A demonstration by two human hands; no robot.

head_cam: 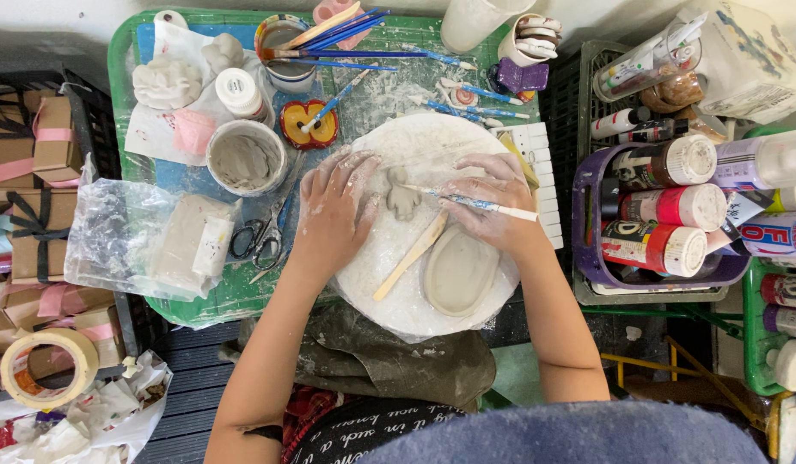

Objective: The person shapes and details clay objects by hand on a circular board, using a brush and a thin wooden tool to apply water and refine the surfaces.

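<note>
At the frame's centre the small clay piece (403,198) lies on the round white board (398,292); the left hand (333,210) presses flat beside it, grip open; the right hand (492,206) pinches a thin tool (475,203); light, steady strokes would suit.

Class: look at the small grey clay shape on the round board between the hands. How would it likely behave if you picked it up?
The clay shape looks thin and wet, so it would probably bend or tear. Its lobed edges seem fragile. Clay smears coat both hands, so it would likely feel sticky.
</note>
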